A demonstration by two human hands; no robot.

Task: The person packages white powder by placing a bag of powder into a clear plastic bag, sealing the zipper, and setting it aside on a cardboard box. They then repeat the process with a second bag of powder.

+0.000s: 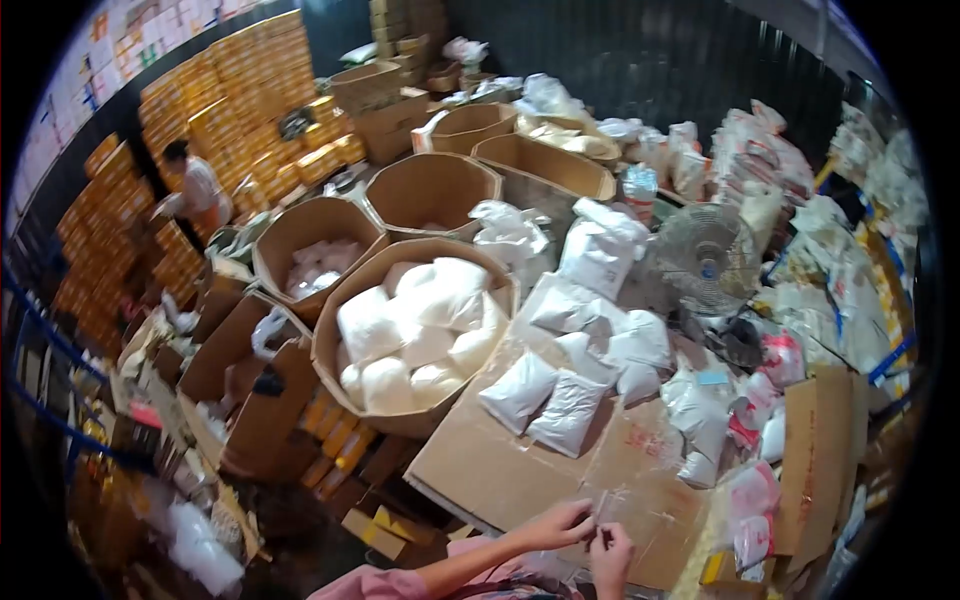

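The left hand [560, 522] and right hand [611, 556] meet fingertip to fingertip, both pinching a thin clear strip [600, 508] too small to identify, low over a flat brown cardboard sheet [490, 470]. 2 white filled plastic bags [567, 412] lie at 12 o'clock. An octagonal brown cardboard bin [400, 420] stands at 10 o'clock.

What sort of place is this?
Probably a packing or storage warehouse: big cardboard bins hold filled white bags, and yellow boxes stand stacked high along the wall.
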